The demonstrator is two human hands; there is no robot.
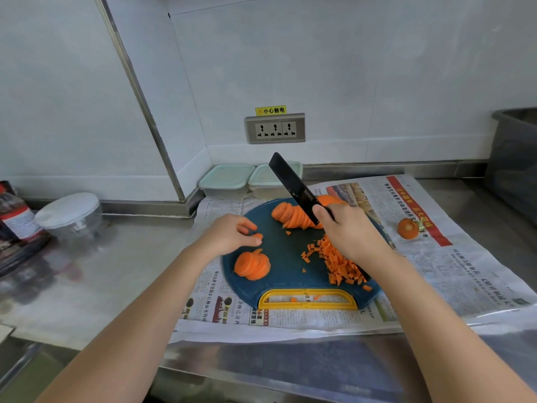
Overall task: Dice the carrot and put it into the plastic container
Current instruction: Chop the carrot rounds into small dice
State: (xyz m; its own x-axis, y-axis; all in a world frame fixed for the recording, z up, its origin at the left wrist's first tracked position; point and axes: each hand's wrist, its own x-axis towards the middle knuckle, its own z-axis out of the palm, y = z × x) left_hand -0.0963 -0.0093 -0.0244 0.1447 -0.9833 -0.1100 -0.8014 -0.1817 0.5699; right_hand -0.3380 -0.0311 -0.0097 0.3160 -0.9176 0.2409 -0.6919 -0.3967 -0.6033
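A round dark blue cutting board [283, 254] with a yellow handle lies on newspaper. On it are a fanned row of carrot slices [293, 215], a smaller stack of slices [252, 264] at the front left, and a heap of carrot dice [337, 261] at the right. My left hand [232, 234] pinches a carrot slice [257, 236] just above the board. My right hand [347, 228] grips a black knife [293, 186], its blade raised and pointing to the back left. Two lidded plastic containers [226, 180] [268, 181] stand behind the board by the wall.
A carrot end [408, 228] lies on the newspaper [450, 266] to the right. A clear tub with a white lid [69, 215] and a labelled bottle [17, 216] stand at the left. A dark bin [514, 164] fills the right edge. A wall socket [275, 129] sits above the containers.
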